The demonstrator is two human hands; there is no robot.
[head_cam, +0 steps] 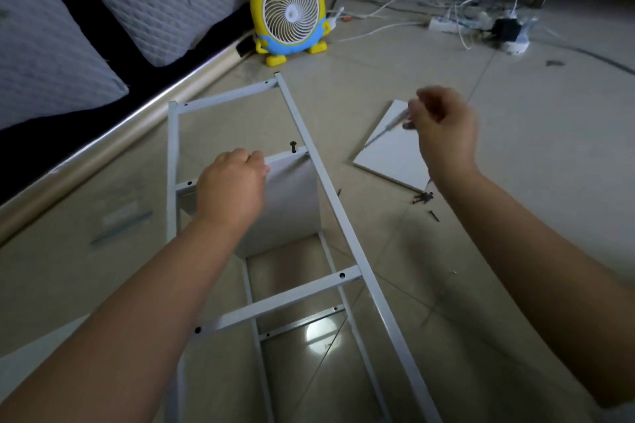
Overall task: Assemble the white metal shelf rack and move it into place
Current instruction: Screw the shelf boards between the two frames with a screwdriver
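white rack frame (275, 302) lies on the floor, half built. left hand (230, 189) grips one shelf panel (292, 206) inside the frame; a screw (293, 147) stands undriven at its corner. right hand (443, 127) clasps a screwdriver (388, 127) right of the frame, above a spare panel (391, 161). loose screws (424, 198) still unused.

White rack frame (285, 299) half-built on the tiled floor (515, 148)
Its ladder-like side of pale rails faces up. A white shelf panel (292, 206) stands on edge inside it at the second rail, the left hand (230, 185) gripping its top edge, a black screw (293, 147) upright at its far corner. A second panel (391, 154) lies flat to the right, loose screws (423, 198) at its near corner.
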